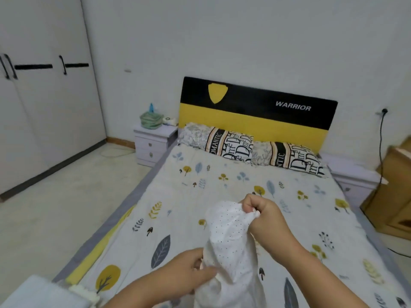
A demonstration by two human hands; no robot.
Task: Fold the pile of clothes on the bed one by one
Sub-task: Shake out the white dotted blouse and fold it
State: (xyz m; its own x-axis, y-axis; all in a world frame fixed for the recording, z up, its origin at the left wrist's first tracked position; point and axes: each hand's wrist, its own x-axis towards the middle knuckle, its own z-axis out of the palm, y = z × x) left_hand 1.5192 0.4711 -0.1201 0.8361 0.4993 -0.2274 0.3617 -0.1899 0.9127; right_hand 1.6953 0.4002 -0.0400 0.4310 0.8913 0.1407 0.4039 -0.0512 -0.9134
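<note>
White walls: enclose the room; a wardrobe (44, 103) with black handles stands at left.
Bed (222, 185): covered by a pale sheet printed with leaves, trees and mushrooms; grey border along its left edge.
Headboard (255, 112): black over yellow, marked "WARRIOR", against the far wall.
Pillows (251, 148): two, lettered, lying side by side below the headboard.
Nightstand (153, 143): left of the bed, carrying a green bundle.
Box (391, 192): brown, right of the bed.
Garment (229, 241): white with small dark dots, lifted above the sheet, hanging between both hands.
Right hand (264, 216): fingers curled, pinching the garment's upper edge.
Left hand (189, 272): lower and nearer, gripping the garment's lower left side.
Hands: apart, both holding the garment.
</note>
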